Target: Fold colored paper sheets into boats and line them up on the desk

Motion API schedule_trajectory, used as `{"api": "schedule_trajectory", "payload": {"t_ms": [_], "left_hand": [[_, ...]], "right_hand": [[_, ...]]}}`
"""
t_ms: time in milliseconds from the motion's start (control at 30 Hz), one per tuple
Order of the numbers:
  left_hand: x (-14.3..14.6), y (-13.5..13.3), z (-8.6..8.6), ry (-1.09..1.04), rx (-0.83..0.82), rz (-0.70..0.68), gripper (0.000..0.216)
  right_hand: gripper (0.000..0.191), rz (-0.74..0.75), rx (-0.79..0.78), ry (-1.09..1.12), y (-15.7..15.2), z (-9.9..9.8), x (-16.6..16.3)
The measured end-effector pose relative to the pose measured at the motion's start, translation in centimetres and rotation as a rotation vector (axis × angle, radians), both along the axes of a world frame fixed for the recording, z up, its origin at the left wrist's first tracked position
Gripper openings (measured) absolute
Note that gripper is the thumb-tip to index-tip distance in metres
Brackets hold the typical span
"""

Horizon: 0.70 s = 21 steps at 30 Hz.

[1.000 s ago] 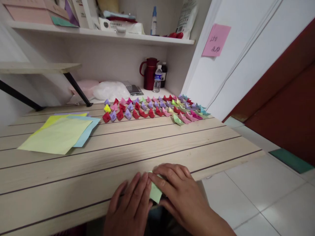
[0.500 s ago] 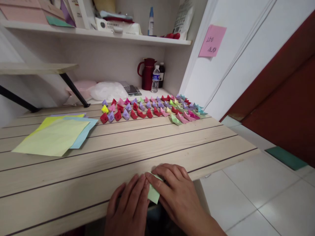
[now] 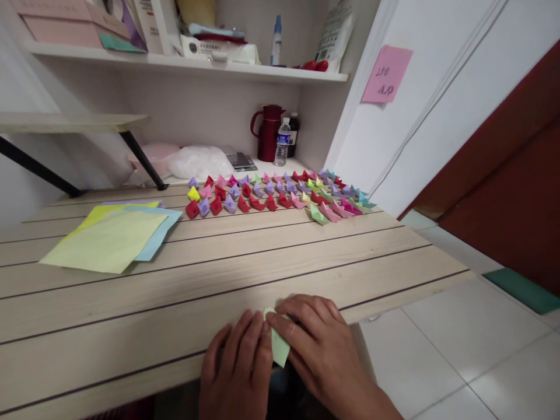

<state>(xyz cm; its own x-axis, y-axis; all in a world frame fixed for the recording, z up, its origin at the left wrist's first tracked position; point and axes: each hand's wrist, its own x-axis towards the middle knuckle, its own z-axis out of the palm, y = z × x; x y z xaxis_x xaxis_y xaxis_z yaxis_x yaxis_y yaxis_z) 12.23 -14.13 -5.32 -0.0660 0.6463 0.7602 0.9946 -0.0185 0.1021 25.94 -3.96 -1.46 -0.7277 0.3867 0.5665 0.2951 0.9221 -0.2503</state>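
Note:
My left hand [image 3: 238, 367] and my right hand [image 3: 319, 344] lie close together at the near edge of the wooden table [image 3: 219, 274]. Both press down on a small folded piece of light green paper [image 3: 279, 347], which shows only as a strip between them. The fingers of both hands are together and flat on the paper. Farther back stand several rows of small folded paper boats [image 3: 280, 192] in red, purple, pink, green and yellow.
A stack of loose coloured sheets [image 3: 114, 236], yellow-green on top, lies at the left. A red jug [image 3: 268, 133] and a water bottle [image 3: 282, 142] stand at the back under a shelf [image 3: 184, 61]. A pink note [image 3: 386, 74] sticks to the white door. Tiled floor lies right.
The hands stay on the green paper with only slight shifts of the fingers. The view has swung a little to the left and back.

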Motion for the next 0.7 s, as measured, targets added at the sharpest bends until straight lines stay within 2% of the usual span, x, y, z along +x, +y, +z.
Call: {"api": "schedule_trajectory", "payload": {"t_ms": [233, 467, 633, 700], "left_hand": [[-1.6, -0.5, -0.1, 0.13, 0.002, -0.087, 0.029], [-1.8, -0.6, -0.1, 0.075, 0.041, -0.125, 0.029], [-2.0, -0.8, 0.6, 0.068, 0.033, -0.161, 0.03], [-1.8, -1.0, 0.9, -0.012, 0.047, -0.187, 0.03]], "right_hand": [[0.021, 0.027, -0.031, 0.021, -0.1, -0.1, 0.2], [0.021, 0.039, -0.06, 0.054, 0.3, 0.4, 0.2], [0.022, 0.128, -0.205, 0.076, 0.4, 1.2, 0.6], [0.02, 0.157, -0.272, 0.069, 0.5, 1.5, 0.8]]}}
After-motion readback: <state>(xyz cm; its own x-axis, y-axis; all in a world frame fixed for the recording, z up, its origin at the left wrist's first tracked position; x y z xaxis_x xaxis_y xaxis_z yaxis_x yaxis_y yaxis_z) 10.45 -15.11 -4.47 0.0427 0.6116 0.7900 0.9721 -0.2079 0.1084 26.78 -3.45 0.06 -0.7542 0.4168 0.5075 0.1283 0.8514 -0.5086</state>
